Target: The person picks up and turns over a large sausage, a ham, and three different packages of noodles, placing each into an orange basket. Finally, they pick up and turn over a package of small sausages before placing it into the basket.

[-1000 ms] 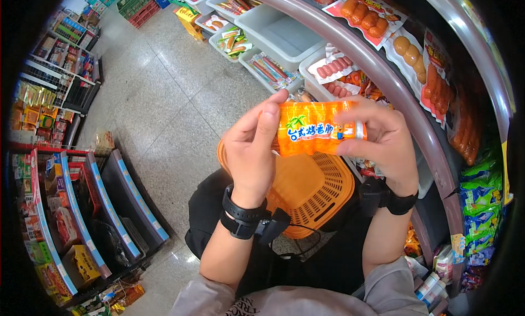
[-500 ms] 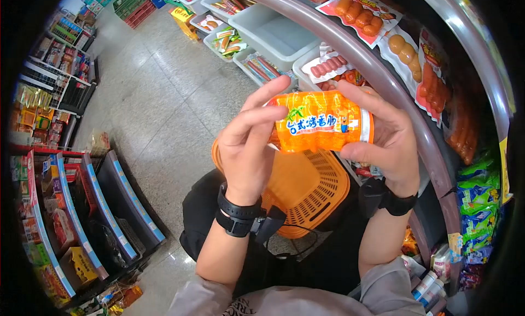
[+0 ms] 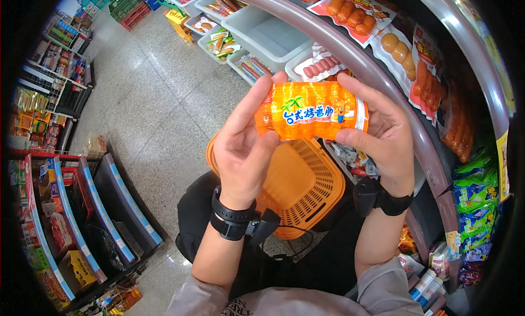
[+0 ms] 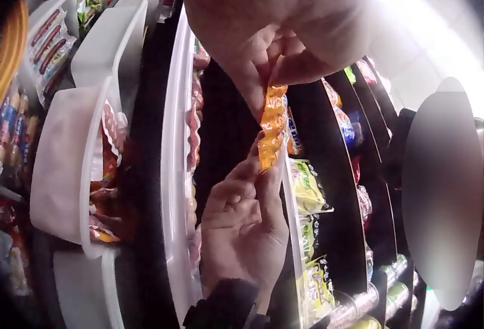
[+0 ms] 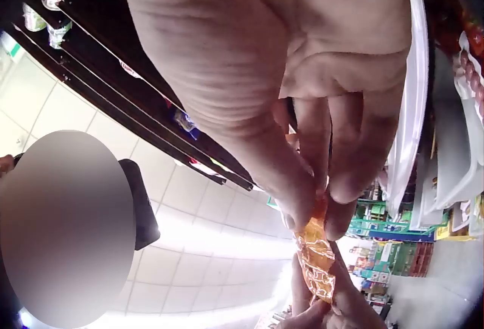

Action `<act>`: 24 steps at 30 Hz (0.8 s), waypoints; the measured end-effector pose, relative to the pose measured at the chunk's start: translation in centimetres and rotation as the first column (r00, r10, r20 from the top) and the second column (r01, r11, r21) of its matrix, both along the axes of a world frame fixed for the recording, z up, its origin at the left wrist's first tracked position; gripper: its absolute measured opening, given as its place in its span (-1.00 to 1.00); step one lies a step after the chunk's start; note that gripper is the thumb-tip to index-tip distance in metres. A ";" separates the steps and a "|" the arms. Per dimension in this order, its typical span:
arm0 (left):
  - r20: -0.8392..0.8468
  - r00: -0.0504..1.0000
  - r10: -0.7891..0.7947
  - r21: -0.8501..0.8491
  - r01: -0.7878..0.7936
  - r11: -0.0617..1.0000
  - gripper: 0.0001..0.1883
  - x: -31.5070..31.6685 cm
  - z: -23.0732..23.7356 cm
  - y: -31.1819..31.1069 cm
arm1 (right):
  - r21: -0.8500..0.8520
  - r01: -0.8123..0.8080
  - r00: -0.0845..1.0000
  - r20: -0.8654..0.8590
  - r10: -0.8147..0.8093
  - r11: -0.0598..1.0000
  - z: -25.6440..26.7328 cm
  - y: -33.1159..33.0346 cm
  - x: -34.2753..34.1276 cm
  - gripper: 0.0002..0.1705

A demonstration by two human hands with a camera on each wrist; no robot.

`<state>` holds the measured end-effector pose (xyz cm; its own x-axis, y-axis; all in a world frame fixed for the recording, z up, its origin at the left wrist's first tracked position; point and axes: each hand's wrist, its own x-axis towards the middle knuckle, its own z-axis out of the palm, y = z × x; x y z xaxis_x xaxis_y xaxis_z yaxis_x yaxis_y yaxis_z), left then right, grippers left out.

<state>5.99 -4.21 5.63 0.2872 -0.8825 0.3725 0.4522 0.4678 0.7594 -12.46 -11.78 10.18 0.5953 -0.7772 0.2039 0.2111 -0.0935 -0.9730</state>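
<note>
An orange sausage packet (image 3: 311, 112) with blue and white lettering is held up level between both hands in the head view. My left hand (image 3: 239, 149) pinches its left end, thumb on the front near the lower edge. At the other end, my right hand (image 3: 389, 134) grips the packet with the thumb below and the index finger along the top corner. Both wrist views show the orange packet (image 4: 273, 128) edge-on between the two hands' fingers. Below the hands an orange plastic basket (image 3: 322, 198) with slotted sides sits by the person's legs.
A curved shelf rail (image 3: 377, 81) runs along the right, with packed sausages (image 3: 350, 15) behind it. White bins (image 3: 268, 34) of snacks stand beyond the hands. Low shelves (image 3: 117, 206) line the left, across a tiled floor (image 3: 169, 92).
The left fingers lifted off the packet's front half a second ago, and the left hand now pinches its end again. Both hands and the packet have shifted slightly left and away from the body.
</note>
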 end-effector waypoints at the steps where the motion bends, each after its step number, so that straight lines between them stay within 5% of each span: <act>1: -0.002 1.000 0.000 -0.003 0.000 1.000 -0.34 0.0 -0.1 0.0 | -0.003 0.000 1.000 -0.002 0.000 1.000 -0.1 0.0 0.0 -0.31; 22: -0.047 0.999 -0.019 0.020 0.020 1.000 -0.33 0.3 0.2 0.1 | 0.044 0.009 1.000 -0.017 -0.008 0.999 0.0 0.1 0.3 -0.32; 24: -0.046 0.996 -0.081 0.020 0.082 0.996 -0.30 0.5 0.1 0.1 | -0.071 0.023 0.999 -0.044 -0.026 0.997 -0.3 -0.2 0.2 -0.33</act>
